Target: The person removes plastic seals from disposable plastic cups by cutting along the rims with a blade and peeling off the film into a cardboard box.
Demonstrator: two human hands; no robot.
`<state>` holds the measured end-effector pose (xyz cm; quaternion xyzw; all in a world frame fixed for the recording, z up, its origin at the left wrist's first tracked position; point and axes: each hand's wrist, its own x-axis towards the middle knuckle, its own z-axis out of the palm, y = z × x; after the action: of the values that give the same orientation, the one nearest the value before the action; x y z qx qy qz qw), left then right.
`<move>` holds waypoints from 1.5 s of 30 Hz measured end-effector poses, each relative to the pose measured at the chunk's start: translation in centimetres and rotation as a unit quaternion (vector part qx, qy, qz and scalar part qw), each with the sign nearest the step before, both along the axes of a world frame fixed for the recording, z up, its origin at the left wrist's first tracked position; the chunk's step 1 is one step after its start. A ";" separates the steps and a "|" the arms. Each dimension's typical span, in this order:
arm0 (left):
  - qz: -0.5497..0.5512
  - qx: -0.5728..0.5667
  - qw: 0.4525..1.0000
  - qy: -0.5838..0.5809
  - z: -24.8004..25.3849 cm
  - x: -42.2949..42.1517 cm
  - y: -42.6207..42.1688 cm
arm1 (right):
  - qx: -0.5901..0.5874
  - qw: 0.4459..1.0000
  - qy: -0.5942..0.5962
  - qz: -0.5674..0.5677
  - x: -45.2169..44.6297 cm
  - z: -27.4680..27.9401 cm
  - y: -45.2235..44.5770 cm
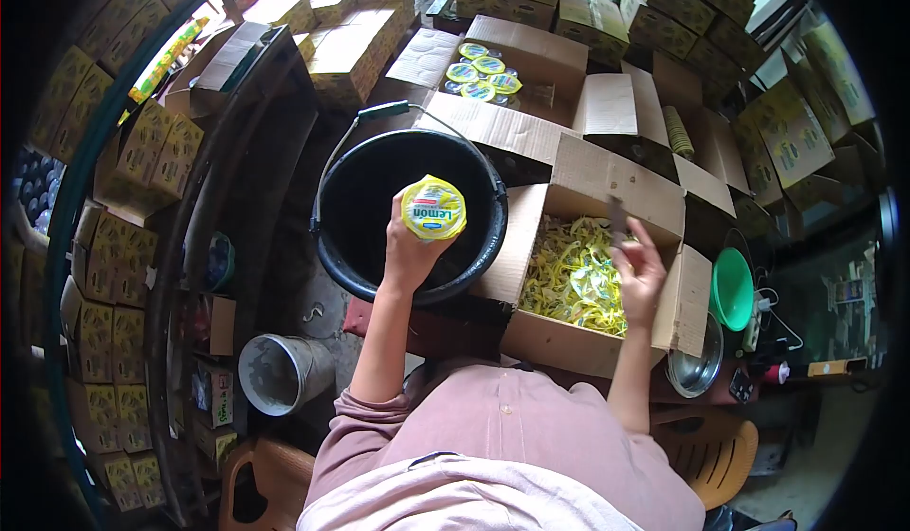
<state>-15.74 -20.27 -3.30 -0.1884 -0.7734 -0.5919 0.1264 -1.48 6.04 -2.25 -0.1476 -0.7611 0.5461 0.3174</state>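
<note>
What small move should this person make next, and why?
Probably bring the thin, dark, blade-like tool in the right hand to the round, yellow-lidded Lemon cup: the left hand holds it over the black plastic bucket, lid showing, while the tool is apart, by the brown cardboard box of thin yellow strips.

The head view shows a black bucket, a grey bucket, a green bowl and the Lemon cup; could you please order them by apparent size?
1. Black bucket
2. Grey bucket
3. Unranked: Lemon cup and green bowl look similar, and the cup may seem larger from being nearer the camera.
</note>
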 end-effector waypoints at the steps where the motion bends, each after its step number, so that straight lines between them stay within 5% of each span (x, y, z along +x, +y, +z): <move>1: -0.007 -0.002 1.000 -0.004 0.0 0.0 0.0 | 0.092 0.995 0.008 0.038 -1.8 0.6 -1.6; 7: -0.057 -0.020 0.998 -0.026 0.1 0.3 -0.1 | 0.412 0.871 0.056 0.262 -7.4 5.9 -8.1; 25: -0.083 -0.034 0.996 -0.030 0.0 0.1 -0.3 | 0.475 0.819 0.026 0.320 -9.5 5.7 -9.3; 37: -0.002 0.018 1.000 -0.023 -0.2 0.2 -0.1 | 0.454 0.845 0.020 0.281 -8.2 5.4 -3.8; 38: -0.019 0.044 0.998 -0.040 0.0 0.4 0.0 | 0.421 0.865 0.002 0.274 -7.8 5.7 -3.5; 42: 0.001 -0.146 0.983 0.115 -2.1 -0.4 -0.8 | 0.303 0.930 -0.028 0.208 -7.1 5.7 -3.7; 45: 0.009 -0.006 1.000 0.012 -1.7 -0.2 -0.2 | 0.188 0.967 0.004 0.170 -7.4 5.8 -6.0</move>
<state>-15.97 -20.50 -5.00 -0.1893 -0.7768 -0.5840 0.1401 -8.85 0.07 3.58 0.0482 -0.8627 0.4397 0.2451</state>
